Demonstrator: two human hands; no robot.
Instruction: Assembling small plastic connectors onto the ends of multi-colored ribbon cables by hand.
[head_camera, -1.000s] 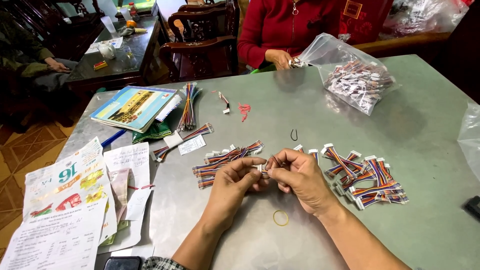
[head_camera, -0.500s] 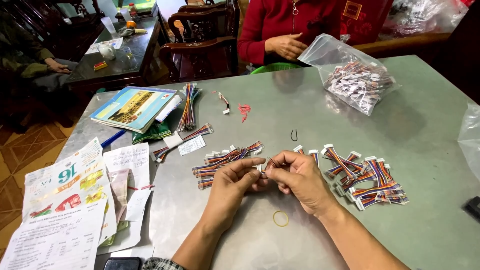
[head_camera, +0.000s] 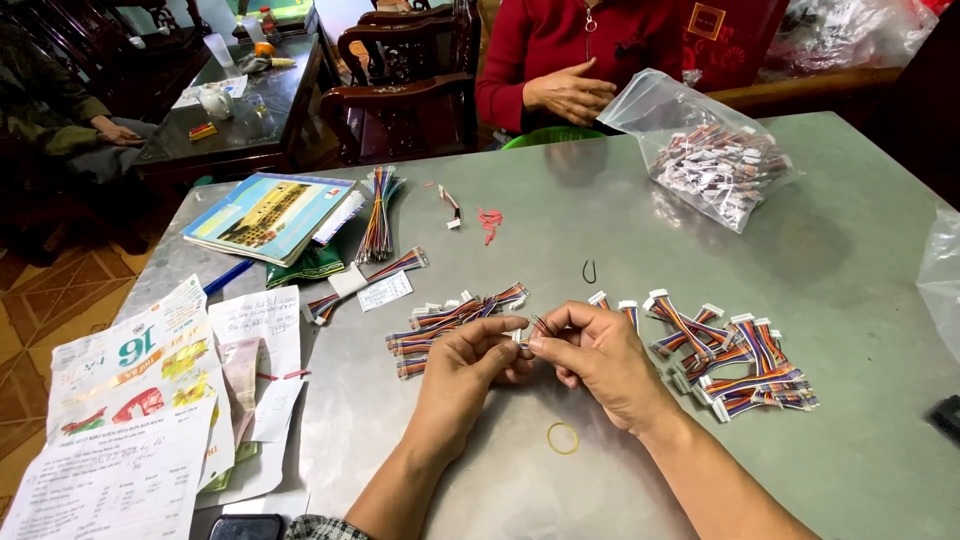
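We pinch a short multicoloured wire lead with a white plug (head_camera: 528, 334) between our left hand (head_camera: 470, 362) and right hand (head_camera: 600, 355), fingertips together, lead lying left-right between them.

Single head-worn view, looking steeply down and forward across the grey metal-topped table (head_camera: 850, 300). The wearer's forearms enter near, lower centre; a seated co-worker's red sleeve (head_camera: 500, 70) fills the upper centre.

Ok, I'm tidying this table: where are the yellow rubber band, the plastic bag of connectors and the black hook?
yellow rubber band (head_camera: 562, 438), head view, on its ring.
plastic bag (head_camera: 712, 160), head view, its middle.
black hook (head_camera: 589, 272), head view, on its bend.
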